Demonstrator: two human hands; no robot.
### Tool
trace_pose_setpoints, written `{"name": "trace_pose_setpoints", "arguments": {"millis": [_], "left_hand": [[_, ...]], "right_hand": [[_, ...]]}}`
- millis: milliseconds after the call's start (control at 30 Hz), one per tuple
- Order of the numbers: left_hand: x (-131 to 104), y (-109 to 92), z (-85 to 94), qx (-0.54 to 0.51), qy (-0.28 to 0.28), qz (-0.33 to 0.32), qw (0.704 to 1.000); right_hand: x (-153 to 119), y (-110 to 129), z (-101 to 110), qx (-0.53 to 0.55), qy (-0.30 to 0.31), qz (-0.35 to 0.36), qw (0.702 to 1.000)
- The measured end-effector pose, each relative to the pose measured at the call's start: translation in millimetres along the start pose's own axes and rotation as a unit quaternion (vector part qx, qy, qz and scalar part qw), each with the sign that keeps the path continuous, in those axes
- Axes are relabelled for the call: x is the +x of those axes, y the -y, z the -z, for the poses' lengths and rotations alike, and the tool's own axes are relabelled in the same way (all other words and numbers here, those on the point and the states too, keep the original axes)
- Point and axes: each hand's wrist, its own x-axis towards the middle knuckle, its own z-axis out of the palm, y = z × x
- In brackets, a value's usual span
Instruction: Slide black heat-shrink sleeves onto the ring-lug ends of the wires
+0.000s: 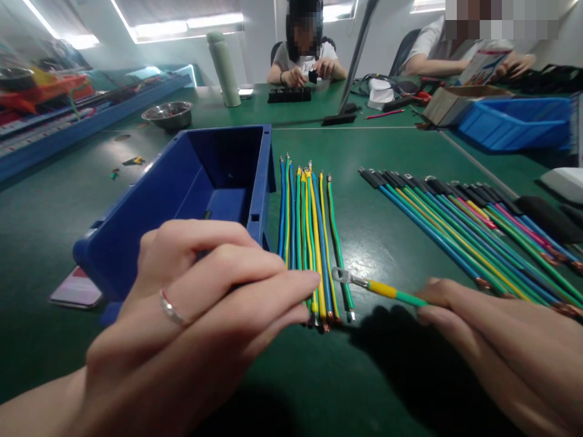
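Observation:
My right hand (492, 340) pinches a green-and-yellow cable (387, 290) between thumb and fingers. A silver ring lug is crimped on the cable's end and points left. My left hand (204, 297), a ring on one finger, is closed, its fingertips pressed together just short of the lug. Whatever those fingertips may hold is hidden. Beyond them lies a row of short cables (321, 243) in blue, green and yellow, with lugs at their far ends. At the right is a second bunch of cables (455, 237) with black sleeves at the far ends and bare copper at the near ends.
A deep blue bin (168, 188) stands behind my left hand, with a phone (77, 288) beside it. Farther back are a metal bowl (168, 115), a green bottle (224, 70), a lamp stand (339, 118), a cardboard box (460, 100) and a light-blue tray (514, 121). Two people sit opposite.

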Motion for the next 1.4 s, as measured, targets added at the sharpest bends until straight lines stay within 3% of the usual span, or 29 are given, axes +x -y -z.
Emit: {"name": "trace_pose_setpoints", "arguments": {"millis": [67,300,500,700,867,1167,1400], "left_hand": [[-5,-5,-2.1,-0.023,-0.005,0.0,1.0],[0,-16,-11.8,-0.032,-0.007,0.101,0.994],[2,-12,-10.0,-0.065,0.037,0.043,0.996],[4,-11,-9.2,-0.059,0.028,0.032,0.997],[-1,-8,-9.4,-0.063,0.054,0.019,0.996],[-11,-9,-18.0,-0.074,0.058,-0.032,0.995],[-10,-13,-19.2,-0.093,0.049,-0.028,0.994]], "right_hand": [[-4,0,-3,-0.016,-0.005,0.008,1.0],[-17,5,-7,-0.036,-0.009,0.038,0.999],[-20,5,-11,-0.051,-0.062,0.05,0.996],[-22,9,-13,-0.046,-0.051,0.048,0.997],[-25,11,-15,-0.034,-0.057,0.052,0.996],[-17,19,-17,-0.035,-0.023,0.096,0.994],[-16,20,-16,-0.024,-0.009,0.112,0.993]]}}
